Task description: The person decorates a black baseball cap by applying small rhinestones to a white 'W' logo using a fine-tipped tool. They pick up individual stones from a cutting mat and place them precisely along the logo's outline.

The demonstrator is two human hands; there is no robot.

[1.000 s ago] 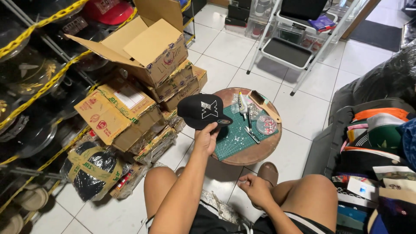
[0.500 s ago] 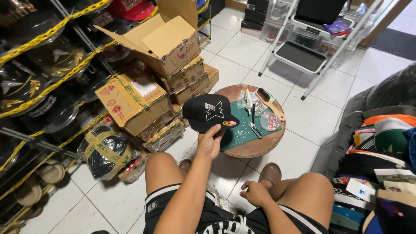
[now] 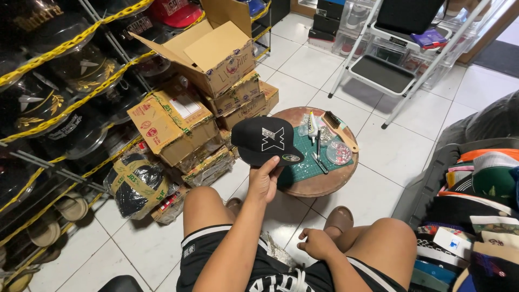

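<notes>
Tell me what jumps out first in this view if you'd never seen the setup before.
The black cap with a white emblem stands out first, held up by the left hand over the edge of a small round table. The right hand rests empty on the person's lap. On the table lie a green cutting mat and a wooden brush, and a stack of cardboard boxes rises to the left.

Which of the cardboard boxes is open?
The top cardboard box on the stack, beside the shelves: its flaps stand spread wide open. The taped boxes below and beside it are all shut.
</notes>
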